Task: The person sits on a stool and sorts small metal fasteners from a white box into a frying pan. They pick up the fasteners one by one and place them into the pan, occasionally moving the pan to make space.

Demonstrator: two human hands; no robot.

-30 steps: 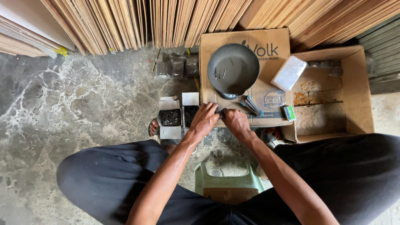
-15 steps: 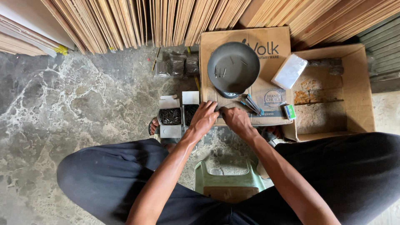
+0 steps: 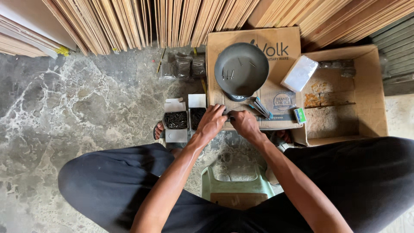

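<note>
Two small white boxes [image 3: 176, 120] of dark nails sit open on the mottled floor. Left hand [image 3: 211, 123] and right hand [image 3: 244, 124] pinch a small dark bundle [image 3: 228, 114] beside the cardboard carton [image 3: 276, 95]; a round grey pan [image 3: 241, 69] holds few nails.

There is a single view, from a camera worn on the person's head. It looks almost straight down over the seated person's knees onto the stone floor [image 3: 64, 112]. The flattened cardboard box [image 3: 280, 99] sits just above the middle of the frame, at arm's reach from the lens. Beyond the box, along the top edge, stand leaning wooden boards [image 3: 129, 21]. Nearer than the box, a green stool [image 3: 237, 190] shows between the legs.
</note>
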